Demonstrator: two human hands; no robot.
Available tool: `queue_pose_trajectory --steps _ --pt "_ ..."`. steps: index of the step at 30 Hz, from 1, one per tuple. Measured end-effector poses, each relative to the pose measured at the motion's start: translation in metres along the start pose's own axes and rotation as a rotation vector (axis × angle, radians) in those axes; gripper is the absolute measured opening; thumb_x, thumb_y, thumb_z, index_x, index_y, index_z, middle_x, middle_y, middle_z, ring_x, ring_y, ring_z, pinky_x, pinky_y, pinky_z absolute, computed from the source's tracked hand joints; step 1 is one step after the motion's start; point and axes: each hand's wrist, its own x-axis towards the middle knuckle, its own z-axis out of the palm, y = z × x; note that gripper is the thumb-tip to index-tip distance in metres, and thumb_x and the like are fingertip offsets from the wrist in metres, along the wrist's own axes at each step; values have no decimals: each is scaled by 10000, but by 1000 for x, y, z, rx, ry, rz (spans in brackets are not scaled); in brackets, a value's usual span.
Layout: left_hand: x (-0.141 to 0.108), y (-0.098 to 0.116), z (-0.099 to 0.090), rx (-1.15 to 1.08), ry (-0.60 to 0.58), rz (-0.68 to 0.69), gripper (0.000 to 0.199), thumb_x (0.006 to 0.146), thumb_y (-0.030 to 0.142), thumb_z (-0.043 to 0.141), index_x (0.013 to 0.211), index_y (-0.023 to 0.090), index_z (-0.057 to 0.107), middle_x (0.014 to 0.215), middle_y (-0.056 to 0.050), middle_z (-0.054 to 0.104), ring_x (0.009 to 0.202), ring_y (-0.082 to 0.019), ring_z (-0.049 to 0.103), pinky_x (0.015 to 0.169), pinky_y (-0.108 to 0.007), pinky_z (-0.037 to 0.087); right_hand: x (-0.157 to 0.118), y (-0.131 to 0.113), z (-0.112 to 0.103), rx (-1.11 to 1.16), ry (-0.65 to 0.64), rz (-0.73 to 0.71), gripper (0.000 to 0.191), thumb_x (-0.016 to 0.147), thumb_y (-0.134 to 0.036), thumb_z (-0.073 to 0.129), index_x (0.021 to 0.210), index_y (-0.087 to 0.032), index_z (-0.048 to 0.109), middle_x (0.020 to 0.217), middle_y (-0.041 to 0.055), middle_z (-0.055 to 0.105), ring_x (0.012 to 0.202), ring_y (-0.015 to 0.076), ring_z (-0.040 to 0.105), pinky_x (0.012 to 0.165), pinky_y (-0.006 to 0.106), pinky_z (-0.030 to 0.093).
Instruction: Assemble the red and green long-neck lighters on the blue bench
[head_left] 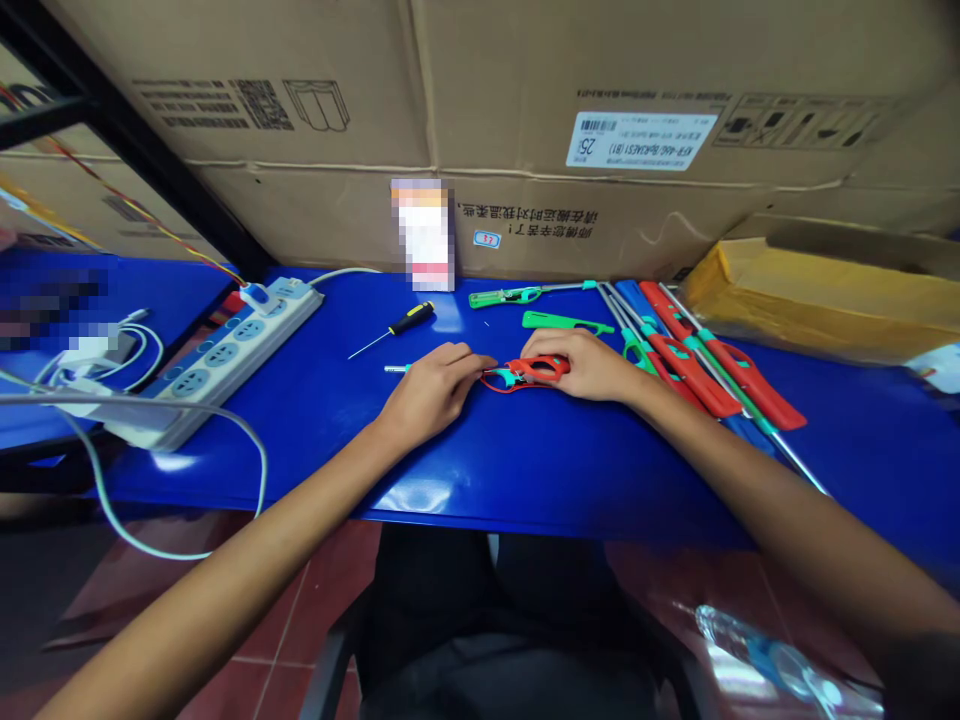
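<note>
One cam over there, on the head of the seated person (427, 640), near side of the worktop (315, 440). Faces forward and down across the worktop. Close in but wide: frame runs from lap (435, 565) below the worktop edge to cardboard (510, 60) behind it.

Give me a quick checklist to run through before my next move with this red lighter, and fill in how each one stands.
1. Both hands on the red lighter: ok; left hand toward the rod, right hand at the body.
2. Screwdriver free: ok; it lies on the blue table, no hand on it.
3. Inner parts seated: cannot tell; fingers cover much of the lighter.
4. Space beyond the right hand uncluttered: not ok; a green piece lies close by.
5. Right forearm off the lighter pile: cannot tell; they overlap in view.
</note>
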Motion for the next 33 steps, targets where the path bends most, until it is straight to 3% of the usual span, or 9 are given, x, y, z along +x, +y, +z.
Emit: queue_pose_trajectory --steps 2,6,9,12,16,22,26,33 --pt "-1 0 1 -3 5 -3 289 1184 219 498 1314 187 753 1098 -90 793 973 -231 719 887 -385 613 -1 -4 -1 -14 -8 33 102 995 -343 723 1050 -258 730 1107 67 750 1003 260 714 930 432 552" --pt "-1 1 2 -58 27 -48 219 1170 225 526 1219 198 738 1125 -87 813 1022 -230 753 923 -394 626 -3 -19 -9 -20 34 157 356 971 -451 760 1238 -275 602 1302 105 685 1152 325 672 991 484 539" --pt "-2 0 2 -95 58 -70 178 1155 237 568 1163 201 742 1104 -76 824 1009 -218 769 918 -378 632 -4 -29 -14 -57 49 217 252 1037 -388 639 1226 -272 518 1318 107 650 1092 306 665 979 485 528" --pt "-3 -2 1 -88 66 -103 162 1140 271 616 1130 219 770 1077 -59 841 971 -211 778 882 -362 632 -4 -31 -12 -90 22 201 247 1059 -429 645 1215 -278 525 1289 99 636 1109 312 660 987 482 529" --pt "-5 -5 -2 -75 86 -127 161 1120 310 667 1121 239 811 1068 -47 862 935 -205 792 853 -341 635 -5 -23 -3 -103 -69 174 428 979 -493 796 1270 -282 564 1299 95 619 1097 305 665 943 456 551" --pt "-5 -6 -10 -89 28 -71 198 1114 237 662 1206 219 836 1119 -54 875 975 -209 826 908 -333 649 -4 -13 0 -123 -120 109 246 1001 -433 779 1078 -265 617 1162 64 598 994 262 629 907 420 511" --pt "-5 -7 -13 -87 13 -77 220 1115 233 663 1248 224 838 1158 -57 878 1020 -222 838 942 -346 658 -2 -9 -1 -95 -91 101 272 976 -441 810 968 -259 608 1076 49 608 924 247 594 844 389 469" --pt "0 -7 -16 -183 17 -73 201 1107 272 675 1145 224 865 1175 -68 865 1052 -217 830 987 -369 667 -1 -8 -1 -97 -97 124 279 978 -482 812 994 -256 648 1088 48 635 875 231 564 795 374 435"
